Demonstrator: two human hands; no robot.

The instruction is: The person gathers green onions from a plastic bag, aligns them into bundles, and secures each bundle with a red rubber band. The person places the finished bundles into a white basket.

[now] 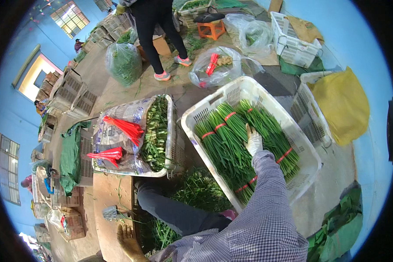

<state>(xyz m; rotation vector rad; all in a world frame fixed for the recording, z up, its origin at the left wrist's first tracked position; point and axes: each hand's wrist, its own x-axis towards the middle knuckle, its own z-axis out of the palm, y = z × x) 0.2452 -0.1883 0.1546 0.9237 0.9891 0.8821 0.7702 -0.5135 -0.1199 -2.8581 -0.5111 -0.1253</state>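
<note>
My right hand (253, 141), in a pale soiled glove, reaches into a white plastic crate (306, 183) and touches bundles of green garlic chives (232, 122). Red bands bind these bundles, which lie side by side. Part of its fingers is hidden, so its grip is unclear. My left hand (127, 240), in a yellowish stained glove, is at a wooden board (109, 186) with fingers extended and nothing held. Near those fingers lies a small grey metal piece (110, 213). Past the board, another crate (180, 144) holds loose cut greens (154, 134) and a printed sack (118, 144).
Two bunches of red ties (124, 127) lie on the sack. Loose greens (199, 186) cover the floor beside my leg. A person (155, 26) stands ahead near a filled plastic bag (123, 62). A yellow sack (342, 104) and green sacking (337, 226) are on the right.
</note>
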